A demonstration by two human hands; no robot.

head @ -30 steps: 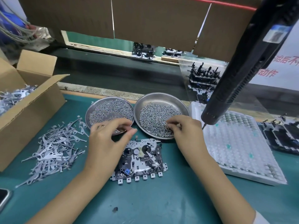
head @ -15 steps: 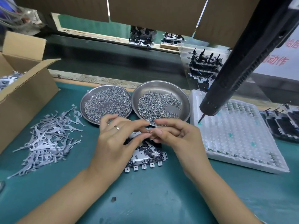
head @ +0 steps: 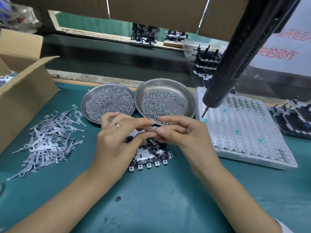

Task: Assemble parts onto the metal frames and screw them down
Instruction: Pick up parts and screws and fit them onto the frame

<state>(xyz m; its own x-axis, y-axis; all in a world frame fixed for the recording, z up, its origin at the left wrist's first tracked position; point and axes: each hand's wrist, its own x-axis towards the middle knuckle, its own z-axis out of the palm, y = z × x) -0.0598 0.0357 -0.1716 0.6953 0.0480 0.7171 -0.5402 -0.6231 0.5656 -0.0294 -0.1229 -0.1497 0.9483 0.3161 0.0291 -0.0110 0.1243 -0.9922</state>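
A green tabletop (head: 168, 207) is seen, with a cardboard box (head: 25, 91) at far left and a white tray (head: 244, 132) at right. A black screwdriver (head: 235, 61) is hung above the tray. Two steel dishes (head: 165, 84) of screws are set beyond the metal frame (head: 148, 157), which lies at centre. Above it, a tiny screw (head: 153, 131) is pinched between the fingers of the left hand (head: 116, 142) and right hand (head: 183, 135), whose tips meet. Loose levers (head: 48, 140) are heaped at left.

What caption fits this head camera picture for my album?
Two hands, left hand and right hand, meet fingertip to fingertip above a metal frame, near two dishes of screws.
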